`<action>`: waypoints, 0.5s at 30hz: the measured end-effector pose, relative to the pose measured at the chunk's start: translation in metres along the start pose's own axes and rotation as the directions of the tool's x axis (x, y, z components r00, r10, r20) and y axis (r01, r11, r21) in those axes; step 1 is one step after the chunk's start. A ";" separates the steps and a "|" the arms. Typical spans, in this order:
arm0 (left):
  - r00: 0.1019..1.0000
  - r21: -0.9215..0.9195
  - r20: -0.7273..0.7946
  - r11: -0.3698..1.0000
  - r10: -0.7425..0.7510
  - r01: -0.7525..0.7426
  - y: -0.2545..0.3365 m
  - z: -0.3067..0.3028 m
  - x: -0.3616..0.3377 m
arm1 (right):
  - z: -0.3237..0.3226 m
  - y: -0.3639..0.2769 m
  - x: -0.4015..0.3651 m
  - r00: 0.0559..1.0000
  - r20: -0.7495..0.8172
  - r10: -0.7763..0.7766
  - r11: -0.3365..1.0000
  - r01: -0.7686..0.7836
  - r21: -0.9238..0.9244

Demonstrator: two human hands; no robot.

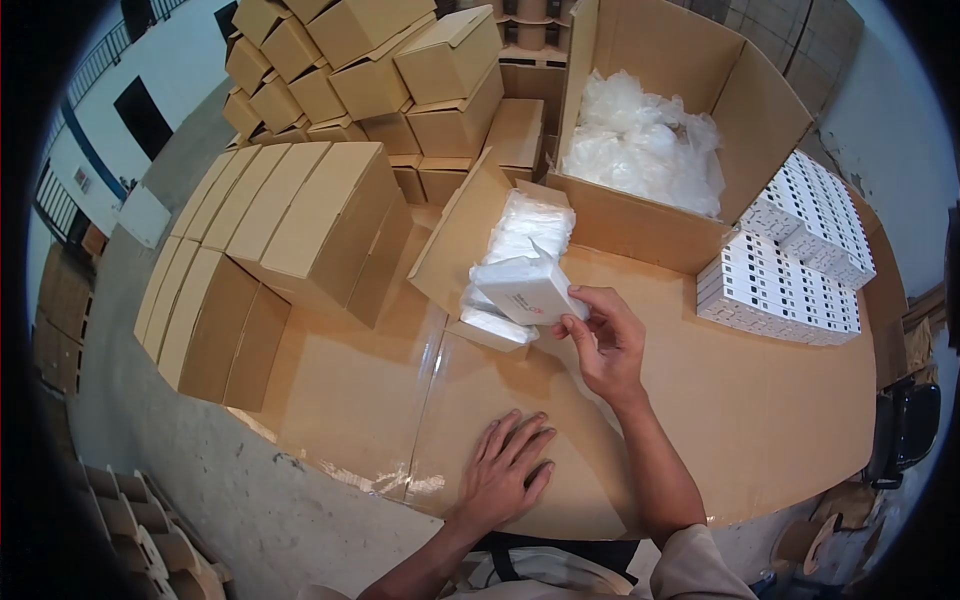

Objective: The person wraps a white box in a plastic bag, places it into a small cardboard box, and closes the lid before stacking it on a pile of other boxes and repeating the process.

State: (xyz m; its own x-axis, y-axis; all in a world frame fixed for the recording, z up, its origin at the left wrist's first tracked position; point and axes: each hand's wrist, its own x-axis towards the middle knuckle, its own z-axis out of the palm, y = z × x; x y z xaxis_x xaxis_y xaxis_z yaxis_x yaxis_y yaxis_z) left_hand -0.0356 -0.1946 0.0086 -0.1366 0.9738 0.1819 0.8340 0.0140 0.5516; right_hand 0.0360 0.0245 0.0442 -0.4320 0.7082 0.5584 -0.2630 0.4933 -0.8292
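Note:
My right hand [606,341] grips a small white box wrapped in clear plastic [528,287] by its right end, holding it over an open brown carton [452,240]. Inside that carton lie more white wrapped boxes [528,228], stacked in a row. My left hand [508,473] rests flat, fingers spread, on the cardboard-covered table [770,410] near its front edge and holds nothing.
A large open carton [690,90] of clear plastic bags [640,145] stands behind. White printed boxes [800,250] are stacked at the right. Closed brown cartons [300,215] sit at the left, more piled at the back [400,70]. Concrete floor lies to the left.

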 end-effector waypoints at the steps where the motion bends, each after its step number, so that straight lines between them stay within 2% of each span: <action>1: 1.000 -0.001 -0.002 1.000 -0.003 0.003 -0.001 0.001 0.000 | -0.003 -0.001 0.001 1.000 0.022 0.009 1.000 -0.009 0.002; 5: 1.000 -0.014 -0.010 1.000 -0.005 0.005 -0.002 0.002 0.000 | -0.006 0.000 0.000 0.998 -0.002 0.070 0.997 -0.070 0.028; 8: 1.000 -0.012 -0.021 1.000 0.000 -0.001 -0.003 0.004 0.000 | -0.006 -0.001 0.002 0.999 0.026 0.043 0.995 -0.040 -0.087; 14: 1.000 -0.014 -0.018 1.000 -0.006 0.006 -0.001 0.001 0.002 | -0.003 -0.016 0.014 0.969 0.183 -0.166 0.903 0.224 -0.367; 15: 1.000 -0.017 -0.020 1.000 -0.004 0.004 -0.001 0.002 0.002 | -0.002 -0.018 0.014 0.968 0.205 -0.147 0.896 0.218 -0.387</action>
State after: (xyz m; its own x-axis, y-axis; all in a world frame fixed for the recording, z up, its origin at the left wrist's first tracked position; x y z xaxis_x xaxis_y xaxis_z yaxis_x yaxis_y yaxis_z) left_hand -0.0359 -0.1923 0.0067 -0.1504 0.9691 0.1957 0.8241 0.0135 0.5663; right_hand 0.0363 0.0267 0.0672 -0.5561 0.5096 0.6565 0.0046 0.7918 -0.6108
